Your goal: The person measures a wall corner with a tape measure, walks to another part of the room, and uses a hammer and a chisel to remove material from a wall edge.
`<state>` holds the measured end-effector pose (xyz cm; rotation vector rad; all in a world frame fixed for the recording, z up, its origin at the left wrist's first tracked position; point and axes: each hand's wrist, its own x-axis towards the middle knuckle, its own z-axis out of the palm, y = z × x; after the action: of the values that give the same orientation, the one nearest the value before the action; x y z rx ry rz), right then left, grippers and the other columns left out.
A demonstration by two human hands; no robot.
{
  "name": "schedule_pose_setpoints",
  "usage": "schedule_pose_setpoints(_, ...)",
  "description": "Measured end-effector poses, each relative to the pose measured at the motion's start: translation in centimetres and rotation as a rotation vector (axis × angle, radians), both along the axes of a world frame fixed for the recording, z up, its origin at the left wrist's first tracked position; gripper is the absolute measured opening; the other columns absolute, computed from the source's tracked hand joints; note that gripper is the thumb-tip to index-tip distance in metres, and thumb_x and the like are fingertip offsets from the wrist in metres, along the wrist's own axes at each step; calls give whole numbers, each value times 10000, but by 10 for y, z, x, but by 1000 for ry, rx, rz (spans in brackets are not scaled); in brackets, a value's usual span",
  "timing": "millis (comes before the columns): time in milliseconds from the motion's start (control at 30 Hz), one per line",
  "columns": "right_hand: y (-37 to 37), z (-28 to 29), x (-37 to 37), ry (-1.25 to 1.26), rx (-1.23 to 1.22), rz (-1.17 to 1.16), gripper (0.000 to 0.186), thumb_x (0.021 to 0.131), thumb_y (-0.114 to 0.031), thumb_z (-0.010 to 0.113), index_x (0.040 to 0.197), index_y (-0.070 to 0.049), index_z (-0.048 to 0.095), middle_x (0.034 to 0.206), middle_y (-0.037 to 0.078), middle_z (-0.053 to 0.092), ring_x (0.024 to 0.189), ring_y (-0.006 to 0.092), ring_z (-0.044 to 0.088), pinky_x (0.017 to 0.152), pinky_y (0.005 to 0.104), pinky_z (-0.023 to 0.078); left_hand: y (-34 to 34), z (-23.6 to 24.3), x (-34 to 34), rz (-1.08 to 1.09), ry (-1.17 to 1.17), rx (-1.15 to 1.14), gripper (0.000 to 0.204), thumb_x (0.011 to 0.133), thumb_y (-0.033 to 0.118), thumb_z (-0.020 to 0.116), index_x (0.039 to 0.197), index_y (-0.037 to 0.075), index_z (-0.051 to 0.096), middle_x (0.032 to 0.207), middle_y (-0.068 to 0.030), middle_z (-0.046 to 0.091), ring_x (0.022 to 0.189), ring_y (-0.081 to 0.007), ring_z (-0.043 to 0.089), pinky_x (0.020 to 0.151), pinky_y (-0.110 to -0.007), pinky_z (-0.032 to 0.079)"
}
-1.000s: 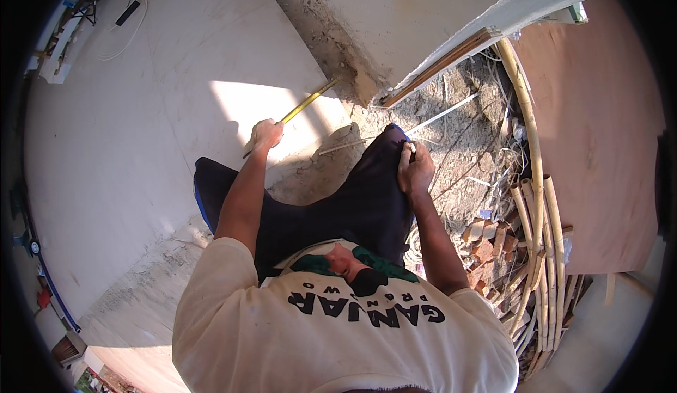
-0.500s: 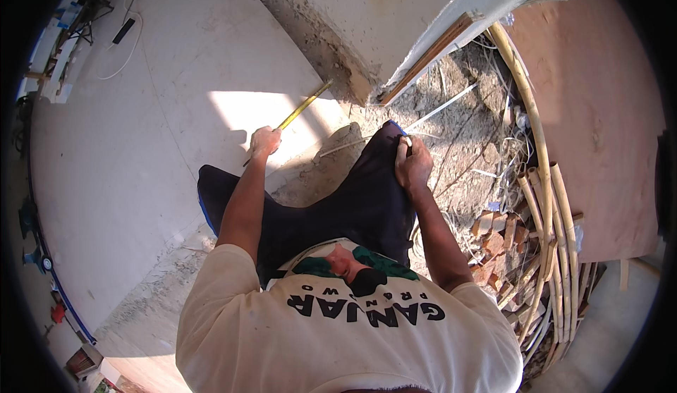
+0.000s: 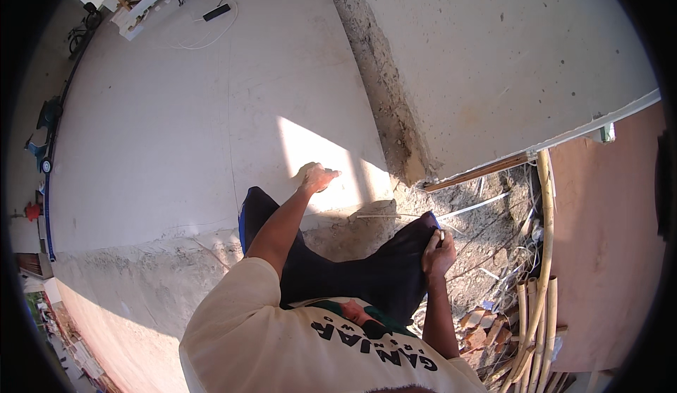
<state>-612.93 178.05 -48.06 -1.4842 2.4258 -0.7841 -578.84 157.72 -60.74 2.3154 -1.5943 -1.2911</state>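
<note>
Forearms (image 3: 290, 222) forward, right fingers (image 3: 432, 243) curled beside knee (image 3: 417, 232)

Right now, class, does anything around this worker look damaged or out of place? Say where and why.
Yes. To the right of the right hand, jumbled brick pieces and a pale strip lie on rough ground, looking like litter. Ahead, a rough band between smooth surfaces looks crumbled.

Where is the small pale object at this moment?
In the head view, right of centre, the small pale object is held in the right hand, next to the blue-edged right knee of the dark trousers.
</note>
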Motion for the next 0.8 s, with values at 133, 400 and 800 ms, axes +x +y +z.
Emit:
schedule_pose_setpoints(133, 10, 58, -6, 1, 165, 52, 221, 919, -240, 513, 925, -36, 598, 841, 198, 623, 794, 400, 610, 719, 479, 473, -10, 68, 20, 14, 101, -27, 670, 720, 566, 722, 1011, -28, 613, 964, -200, 661, 924, -301, 636, 790, -397, 499)
schedule_pose_setpoints(400, 7, 150, -20, 38, 564, 377, 275, 856, -261, 501, 970, -27, 590, 978, 208, 627, 878, 395, 620, 817, 484, 493, 26, 278, 98, 5, 156, 35, 546, 706, 550, 742, 829, 32, 622, 753, -116, 662, 732, -220, 636, 657, -362, 505)
schedule_pose_setpoints(800, -170, 472, 144, -286, -50, 510, 287, 877, -179, 577, 1121, -38, 629, 936, 201, 634, 835, 359, 597, 770, 447, 471, 279, 427, 239, -423, 25, 125, 285, 909, 334, 562, 1091, 163, 700, 781, -91, 697, 700, -247, 667, 663, -378, 502)
